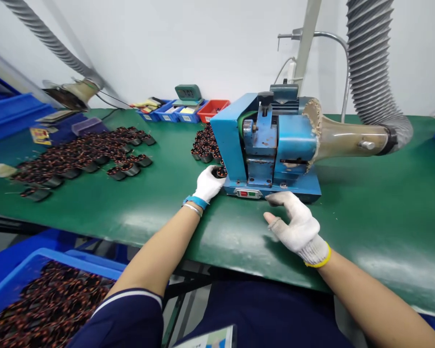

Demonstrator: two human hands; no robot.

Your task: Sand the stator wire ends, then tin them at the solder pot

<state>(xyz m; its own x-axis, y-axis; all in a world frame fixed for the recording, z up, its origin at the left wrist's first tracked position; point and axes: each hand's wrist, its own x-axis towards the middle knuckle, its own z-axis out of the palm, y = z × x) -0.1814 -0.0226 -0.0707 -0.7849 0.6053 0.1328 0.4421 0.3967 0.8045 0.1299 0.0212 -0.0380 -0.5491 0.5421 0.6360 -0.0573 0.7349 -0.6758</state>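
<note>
In a white glove, my left hand is closed around a small dark copper-wound stator at the left foot of the blue bench machine. Just behind it stands a cluster of like stators, partly hidden by the machine. My right hand, gloved with the thumb tip bare, hovers before the machine's base near the red and green switch. Its thumb and forefinger are apart, and nothing shows between them.
Many more stators spread over the green table at left. A blue crate below is filled with them. Small blue bins, a red bin and a digital clock line the wall. A grey duct hose joins the machine's right side.
</note>
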